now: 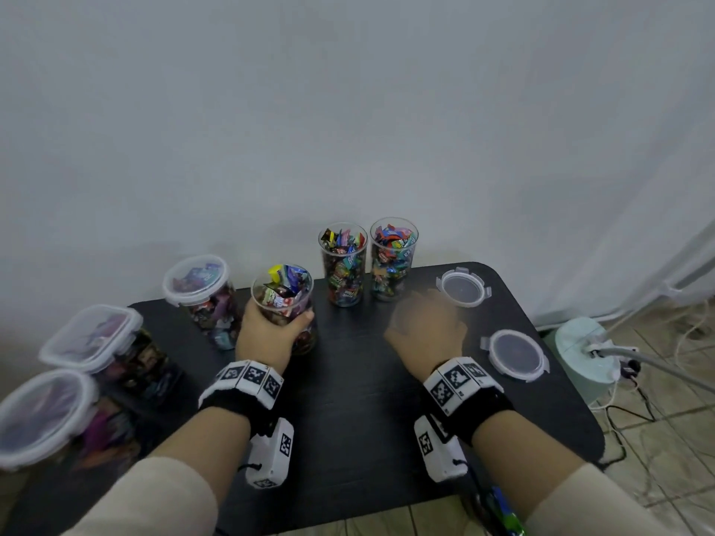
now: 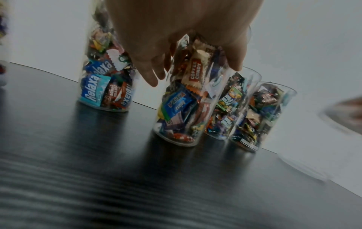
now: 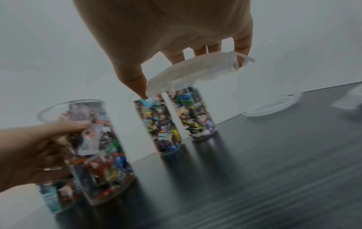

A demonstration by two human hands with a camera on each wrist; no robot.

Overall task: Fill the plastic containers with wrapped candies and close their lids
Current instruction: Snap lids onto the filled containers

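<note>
The left hand [image 1: 271, 334] grips an open, candy-filled container [image 1: 284, 303] around its upper wall, standing near the desk's [image 1: 348, 400] middle. The right hand [image 3: 166, 35] pinches a round lid [image 3: 194, 69] by the rim; only the right wrist view shows this, while the head view blurs that hand. The lid looks light and slightly flexible, the container smooth and probably slippery, so holding the rim seems best.

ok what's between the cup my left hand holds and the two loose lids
Between cup and loose lids, the right hand hovers, gripping a third lid (right wrist view); under it the head view shows only bare black table.
</note>
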